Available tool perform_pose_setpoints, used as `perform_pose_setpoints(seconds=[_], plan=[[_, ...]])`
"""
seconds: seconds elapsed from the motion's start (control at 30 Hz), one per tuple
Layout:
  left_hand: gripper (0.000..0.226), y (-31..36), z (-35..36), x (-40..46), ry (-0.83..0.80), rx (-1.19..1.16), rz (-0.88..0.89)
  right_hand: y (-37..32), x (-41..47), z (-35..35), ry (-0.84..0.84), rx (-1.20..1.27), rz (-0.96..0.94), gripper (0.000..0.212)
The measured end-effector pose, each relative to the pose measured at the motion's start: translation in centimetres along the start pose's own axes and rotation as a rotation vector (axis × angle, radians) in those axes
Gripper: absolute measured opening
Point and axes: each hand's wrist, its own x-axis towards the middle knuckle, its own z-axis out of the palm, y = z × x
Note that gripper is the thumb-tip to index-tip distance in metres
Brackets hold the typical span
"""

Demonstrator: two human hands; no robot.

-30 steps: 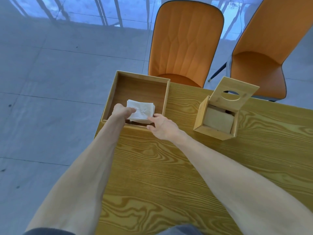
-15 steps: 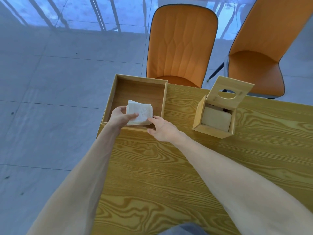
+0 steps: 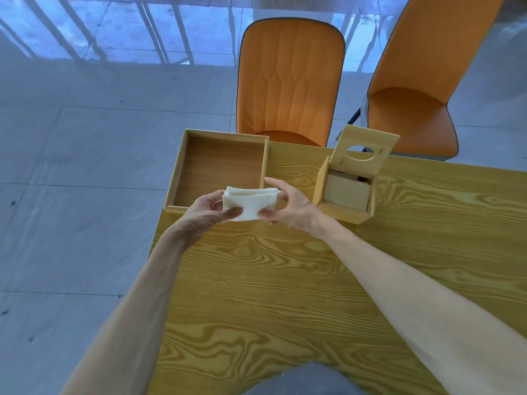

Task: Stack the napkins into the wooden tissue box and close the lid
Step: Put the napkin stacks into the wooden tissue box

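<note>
A small stack of white napkins (image 3: 249, 203) is held in the air between both hands, just above the table's left front area. My left hand (image 3: 206, 209) pinches its left end and my right hand (image 3: 291, 208) grips its right end. Behind the hands lies a shallow wooden tray (image 3: 182, 166), its inside bare. To the right stands the wooden tissue box (image 3: 346, 215) with its hinged lid (image 3: 368, 148) raised; the lid has an oval hole. Pale napkins (image 3: 346, 192) sit inside the box.
The wood-grain table (image 3: 285, 295) fills the lower right; its left edge drops to a grey tiled floor. Two orange chairs (image 3: 288, 81) (image 3: 410, 104) stand behind the far edge.
The napkin stack has been lifted out of the tray by both hands and brought toward me, above the table. The tray now shows nothing inside.
</note>
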Motion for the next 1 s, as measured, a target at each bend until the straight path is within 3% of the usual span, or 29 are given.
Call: perform_pose_setpoints(seconds=[0.1,0.2,0.27,0.6,0.9,1.0], plan=[[0.038,0.1,2.1,-1.0,-0.092,0.003,-0.004,1.2,-2.6,-1.2,-0.054,-0.016,-0.037,0.063],[0.028,-0.6,4.8,-1.7,-0.129,0.054,0.000,3.5,-5.7,-1.8,0.029,-0.129,-0.094,0.033],[0.025,-1.4,6.7,-2.0,-0.138,0.088,0.012,5.1,-7.7,-1.9,0.122,-0.232,-0.116,0.024],[0.019,-5.5,15.7,-3.1,-0.054,0.299,0.155,12.2,-15.1,-2.1,0.405,-0.359,-0.069,0.023],[0.036,-7.7,18.3,-3.4,-0.008,0.414,0.178,15.3,-16.6,-1.5,0.436,-0.397,0.003,0.035],[0.033,-8.1,18.6,-3.3,0.023,0.473,0.177,15.7,-16.8,-1.5,0.475,-0.419,0.007,0.030]])
